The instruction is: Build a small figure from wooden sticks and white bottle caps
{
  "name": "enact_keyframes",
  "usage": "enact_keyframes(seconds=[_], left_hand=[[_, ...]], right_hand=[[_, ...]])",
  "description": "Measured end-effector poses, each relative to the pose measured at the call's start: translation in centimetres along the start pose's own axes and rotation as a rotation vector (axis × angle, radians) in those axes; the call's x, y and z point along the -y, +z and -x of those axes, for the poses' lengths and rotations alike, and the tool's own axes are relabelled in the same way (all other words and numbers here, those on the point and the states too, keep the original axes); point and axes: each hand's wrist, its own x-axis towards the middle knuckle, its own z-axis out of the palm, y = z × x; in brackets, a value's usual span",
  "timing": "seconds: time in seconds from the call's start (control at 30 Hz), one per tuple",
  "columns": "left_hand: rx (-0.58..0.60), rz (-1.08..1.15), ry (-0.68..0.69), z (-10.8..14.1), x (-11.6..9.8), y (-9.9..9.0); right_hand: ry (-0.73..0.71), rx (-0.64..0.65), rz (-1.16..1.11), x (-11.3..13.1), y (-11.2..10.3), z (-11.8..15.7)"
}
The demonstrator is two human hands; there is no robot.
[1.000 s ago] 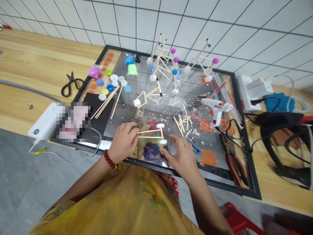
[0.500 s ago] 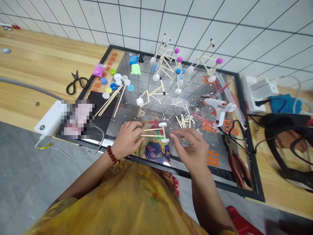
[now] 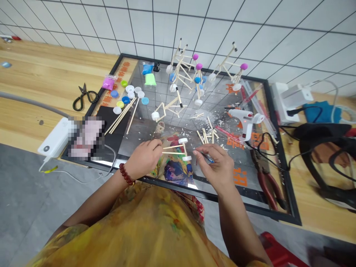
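Observation:
My left hand (image 3: 147, 157) is closed on the ends of a small wooden-stick frame (image 3: 174, 152). Two sticks run rightward from its fingers to a crosspiece, which has a white bottle cap (image 3: 183, 141) at one end and another white cap (image 3: 187, 158) at the other. Just right of the caps is my right hand (image 3: 215, 163), thumb and forefinger drawn together in a pinch; whatever lies between them is too small to make out. Beneath the frame shows a paint-stained, multicoloured patch (image 3: 178, 172). Short cut sticks (image 3: 205, 136) lie beyond my right hand.
Several stick models (image 3: 183, 70) with caps and coloured balls stand toward the tiled wall. A white glue gun (image 3: 246, 120) and pliers (image 3: 268, 181) lie at right. Long sticks (image 3: 121, 116), loose caps (image 3: 129, 89), scissors (image 3: 85, 97) and a white power bank (image 3: 57, 137) are at left.
The camera view has shifted slightly. My left hand still holds the stick frame, and my right hand stays pinched beside the caps, with little movement.

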Motion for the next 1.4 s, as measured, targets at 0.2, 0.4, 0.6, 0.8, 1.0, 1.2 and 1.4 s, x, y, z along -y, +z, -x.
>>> enact_keyframes(seconds=[0.2,0.4,0.6,0.8,1.0,1.2,1.4], left_hand=[[-0.010,0.054,-0.109,-0.3,-0.2,0.5],[-0.069,0.142,-0.177,-0.7,0.3,0.6],[-0.103,0.240,-0.076,-0.5,-0.7,0.7],[-0.103,0.193,-0.141,-0.9,-1.2,1.6],[-0.055,0.129,-0.205,-1.5,-1.1,1.5],[-0.008,0.140,-0.192,-1.6,-0.6,1.0],[0.016,0.143,-0.226,-0.6,0.1,0.6]], right_hand=[[0.016,0.006,-0.035,-0.5,0.1,0.5],[-0.036,-0.052,-0.061,0.1,0.6,1.7],[-0.094,-0.044,0.075,0.5,1.5,3.4],[0.077,0.105,0.257,0.5,2.8,3.4],[0.089,0.117,0.257,1.0,3.3,3.4],[-0.178,0.149,0.366,3.5,3.3,2.5],[-0.318,0.292,0.505,5.8,5.3,0.8]])
